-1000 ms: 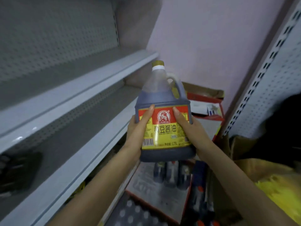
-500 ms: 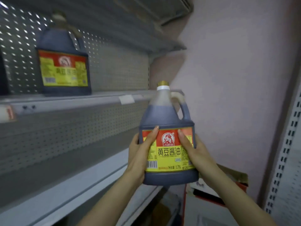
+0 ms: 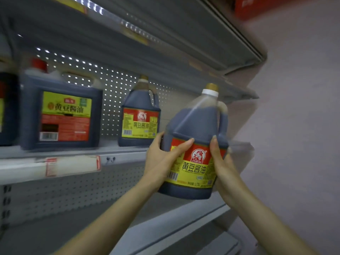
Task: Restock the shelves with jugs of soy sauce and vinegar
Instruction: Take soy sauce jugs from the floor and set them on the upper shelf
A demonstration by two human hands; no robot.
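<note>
Step in hand: carrying a jug up to the shelf, placement not yet done. The dark soy sauce jug with gold cap, white collar and moulded handle (image 3: 195,122) is in the air near the right end of the grey metal middle shelf (image 3: 128,155). It is tilted, cap leaning right, with its base lower than the shelf lip and nearer the camera.

Left hand (image 3: 161,159) is wrapped round the jug's left side, index finger lying across the label. Right hand (image 3: 222,168) cups the right side, fingers curled on the label edge. Both grip it; the handle is unused.

On the shelf stands a matching gold-capped jug (image 3: 139,122), and left of it a big square dark jug with red cap (image 3: 62,111). One more dark container is cut off at the far left (image 3: 5,107).

Judgement on the next move: lift the base over the lip, level the jug, then set it in the gap right of the matching jug, label out. It probably needs clearance under the upper shelf (image 3: 165,43). The liquid looks heavy, so keep two hands on.

Writing:
- Held jug: 黄豆酱油 on yellow, a red panel with a figure logo, a barcode at lower left, and "1.75L" at the bottom. The brand name is too small to read.
- Matching jug: same label.
- Square jug: 黄豆酱油 on a yellow-green band, with a red lower panel and a barcode.
- White and red price strip (image 3: 71,165) on the shelf lip: blurred, unreadable.
</note>
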